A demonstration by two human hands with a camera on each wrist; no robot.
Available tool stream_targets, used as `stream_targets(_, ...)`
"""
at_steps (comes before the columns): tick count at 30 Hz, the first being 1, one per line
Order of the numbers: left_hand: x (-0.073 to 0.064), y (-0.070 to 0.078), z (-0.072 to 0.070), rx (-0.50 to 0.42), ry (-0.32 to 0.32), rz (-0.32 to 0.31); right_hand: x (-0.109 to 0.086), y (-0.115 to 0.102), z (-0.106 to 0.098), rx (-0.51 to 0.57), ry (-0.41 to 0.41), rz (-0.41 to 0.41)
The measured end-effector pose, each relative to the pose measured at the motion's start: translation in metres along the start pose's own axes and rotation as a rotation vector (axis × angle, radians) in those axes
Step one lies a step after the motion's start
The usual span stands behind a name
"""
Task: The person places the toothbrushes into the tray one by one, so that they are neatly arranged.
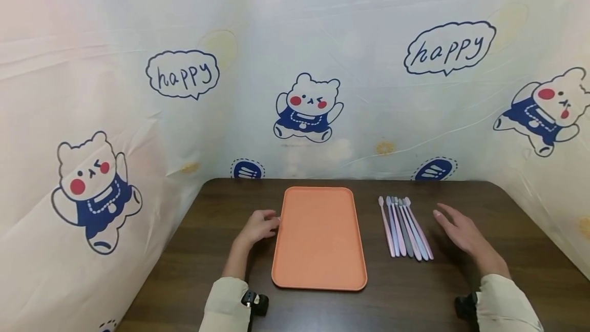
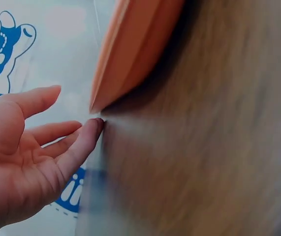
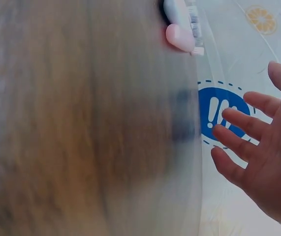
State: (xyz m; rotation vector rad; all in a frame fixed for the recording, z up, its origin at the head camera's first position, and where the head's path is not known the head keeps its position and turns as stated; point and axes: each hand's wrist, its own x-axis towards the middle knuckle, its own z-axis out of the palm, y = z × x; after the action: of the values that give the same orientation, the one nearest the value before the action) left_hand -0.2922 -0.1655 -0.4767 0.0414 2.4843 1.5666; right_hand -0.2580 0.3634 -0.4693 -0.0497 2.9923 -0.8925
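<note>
An orange rectangular tray (image 1: 318,240) lies flat on the dark wooden table with nothing on it. At its left edge is my left hand (image 1: 259,227), fingers relaxed, fingertips right by the rim; the left wrist view shows the tray's edge (image 2: 130,54) just above the fingers. To the tray's right, several toothbrushes (image 1: 403,229) in pink, lilac, blue and grey lie side by side, heads toward the far edge. My right hand (image 1: 463,230) hovers to the right of them, its fingers extended and holding nothing. In the right wrist view, toothbrush ends (image 3: 180,38) show past its fingers.
The wooden table (image 1: 203,265) has rounded far corners. Behind it and on both sides hangs a pale curtain (image 1: 369,117) printed with bears and the word "happy". A dark strap device (image 1: 255,303) sits at the left wrist, another (image 1: 466,305) at the right.
</note>
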Motion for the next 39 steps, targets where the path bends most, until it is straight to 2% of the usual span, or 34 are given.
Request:
stream_targets(4, 0.003, 0.001, 0.006, 0.013, 0.050, 0.037, -0.001, -0.004, 0.000, 0.007, 0.011, -0.012)
stream_targets(7, 0.006, 0.001, 0.010, 0.063, 0.092, 0.038, -0.002, -0.007, 0.002, 0.008, 0.012, -0.007)
stream_targets(9, 0.008, 0.001, 0.012, 0.076, 0.100, 0.028, -0.002, -0.008, 0.003, 0.014, 0.012, -0.005)
stream_targets(17, 0.012, -0.005, 0.018, 0.047, 0.150, 0.057, 0.000, -0.007, 0.009, 0.032, 0.026, -0.026)
stream_targets(21, 0.013, -0.008, 0.020, 0.001, 0.157, 0.041, 0.001, -0.006, 0.011, 0.027, 0.040, -0.040)
stream_targets(26, 0.015, -0.011, 0.020, -0.034, 0.151, 0.036, 0.001, -0.008, 0.012, 0.051, 0.013, -0.023)
stream_targets(29, 0.017, -0.012, 0.019, -0.040, 0.150, 0.024, 0.002, -0.009, 0.013, 0.059, -0.015, -0.002)
stream_targets(39, 0.019, -0.010, 0.021, 0.000, 0.144, 0.050, 0.007, -0.011, 0.015, 0.045, -0.062, 0.030)
